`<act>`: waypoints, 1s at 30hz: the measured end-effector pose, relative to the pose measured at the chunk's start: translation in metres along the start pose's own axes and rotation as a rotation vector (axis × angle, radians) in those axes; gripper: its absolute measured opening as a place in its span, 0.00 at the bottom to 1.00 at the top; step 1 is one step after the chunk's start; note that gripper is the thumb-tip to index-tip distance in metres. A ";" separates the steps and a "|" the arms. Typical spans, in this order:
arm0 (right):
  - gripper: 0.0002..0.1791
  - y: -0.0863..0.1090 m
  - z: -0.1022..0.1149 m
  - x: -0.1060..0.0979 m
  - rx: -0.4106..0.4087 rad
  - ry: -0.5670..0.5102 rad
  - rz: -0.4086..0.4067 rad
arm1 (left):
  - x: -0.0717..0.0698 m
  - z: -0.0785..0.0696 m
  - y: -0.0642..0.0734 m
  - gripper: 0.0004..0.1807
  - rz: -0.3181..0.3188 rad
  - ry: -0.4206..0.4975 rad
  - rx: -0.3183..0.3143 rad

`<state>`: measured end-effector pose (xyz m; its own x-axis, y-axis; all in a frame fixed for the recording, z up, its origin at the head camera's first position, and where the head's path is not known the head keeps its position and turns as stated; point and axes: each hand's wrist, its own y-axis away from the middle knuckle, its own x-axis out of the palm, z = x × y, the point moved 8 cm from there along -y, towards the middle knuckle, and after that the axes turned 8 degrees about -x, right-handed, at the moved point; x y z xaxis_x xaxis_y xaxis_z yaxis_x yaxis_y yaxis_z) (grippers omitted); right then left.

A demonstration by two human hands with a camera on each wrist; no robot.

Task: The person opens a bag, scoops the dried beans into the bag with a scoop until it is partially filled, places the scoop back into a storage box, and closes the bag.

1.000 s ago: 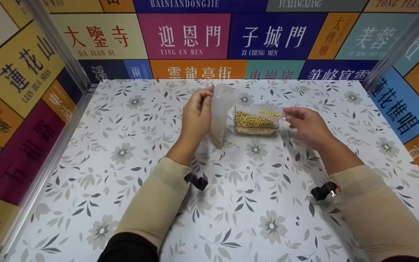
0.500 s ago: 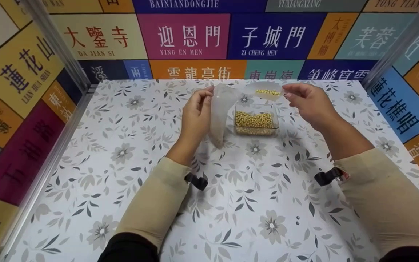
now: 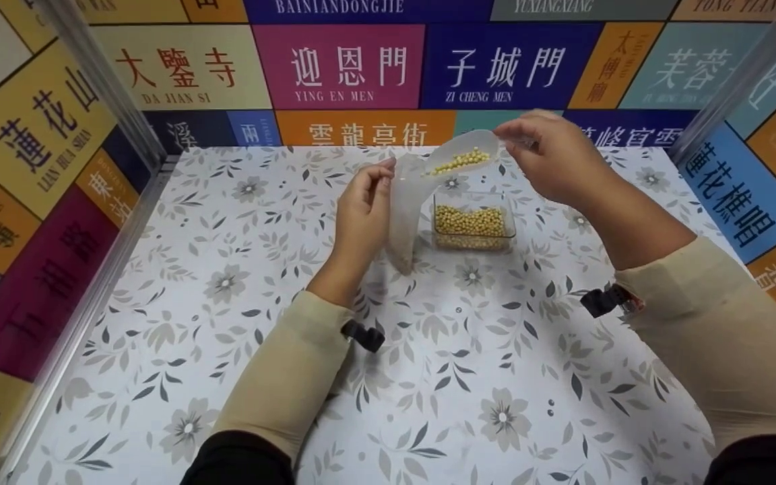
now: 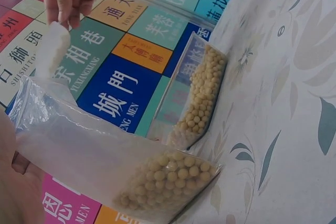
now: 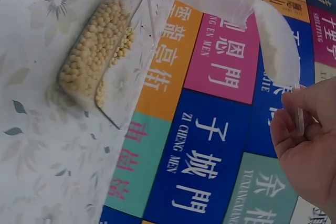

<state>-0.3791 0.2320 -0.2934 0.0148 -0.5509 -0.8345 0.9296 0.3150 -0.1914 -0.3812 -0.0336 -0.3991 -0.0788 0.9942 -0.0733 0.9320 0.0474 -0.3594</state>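
My left hand [image 3: 363,214] holds a translucent plastic bag [image 3: 405,219] upright by its left side near the top, its mouth open. In the left wrist view, soybeans [image 4: 168,179] lie in the bottom of the bag. My right hand [image 3: 553,153] pinches the short handle of a whitish translucent scoop [image 3: 481,140] carrying a small heap of soybeans. The scoop tilts down to the left, its tip right at the bag's mouth. Below it, a clear rectangular container [image 3: 510,214] stands on the table, partly filled with soybeans [image 3: 469,221] heaped toward its left side.
A white tablecloth [image 3: 280,404] with grey flowers and leaves covers the table. Panels with coloured lettered blocks [image 3: 341,67] rise at the back and both sides, with metal posts [image 3: 128,87] at the corners.
My right hand has lifted the scoop of soybeans out of the container, then moved it up and left to the bag's mouth, tilting it. My left hand and the bag have stayed in place.
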 end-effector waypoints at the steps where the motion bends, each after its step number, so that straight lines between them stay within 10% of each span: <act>1: 0.21 -0.001 0.003 -0.001 -0.008 0.015 0.002 | 0.000 0.000 0.000 0.09 0.000 0.001 0.002; 15: 0.20 0.003 0.000 -0.008 -0.050 0.058 -0.027 | 0.001 0.001 0.000 0.10 0.015 0.003 -0.016; 30: 0.24 0.019 -0.080 0.004 0.183 -0.051 -0.023 | 0.001 -0.001 0.001 0.10 0.010 -0.006 -0.031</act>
<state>-0.3905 0.2978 -0.3416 0.0071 -0.5965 -0.8026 0.9813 0.1586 -0.1092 -0.3801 -0.0327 -0.3987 -0.0712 0.9940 -0.0825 0.9433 0.0403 -0.3295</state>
